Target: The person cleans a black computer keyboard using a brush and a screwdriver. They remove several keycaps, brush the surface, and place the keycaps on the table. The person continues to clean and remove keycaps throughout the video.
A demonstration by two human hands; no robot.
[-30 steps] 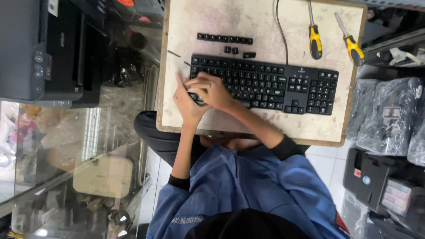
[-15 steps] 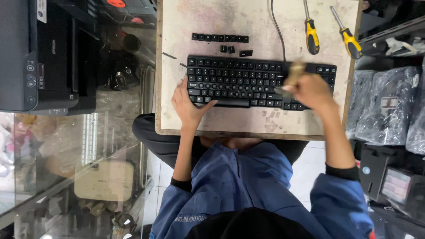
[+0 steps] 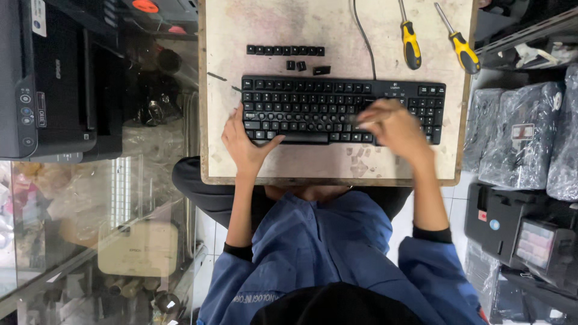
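the black plastic corded keyboard (image 3: pixel 337 111) lies across the worn pale table (image 3: pixel 337 36). the left hand (image 3: pixel 244 144) steadies its left end, fingers spread, thumb on the front edge. the right hand (image 3: pixel 394 126) is blurred over the keys; its fingers cannot be made out. a row of loose black keycaps (image 3: pixel 285 50) lies beyond.

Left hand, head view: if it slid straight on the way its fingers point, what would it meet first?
The left hand rests at the left end of the black keyboard, fingers pointing up the table. Going on, it would cross the keyboard's left edge, then probably reach the row of loose keycaps; height is unclear.
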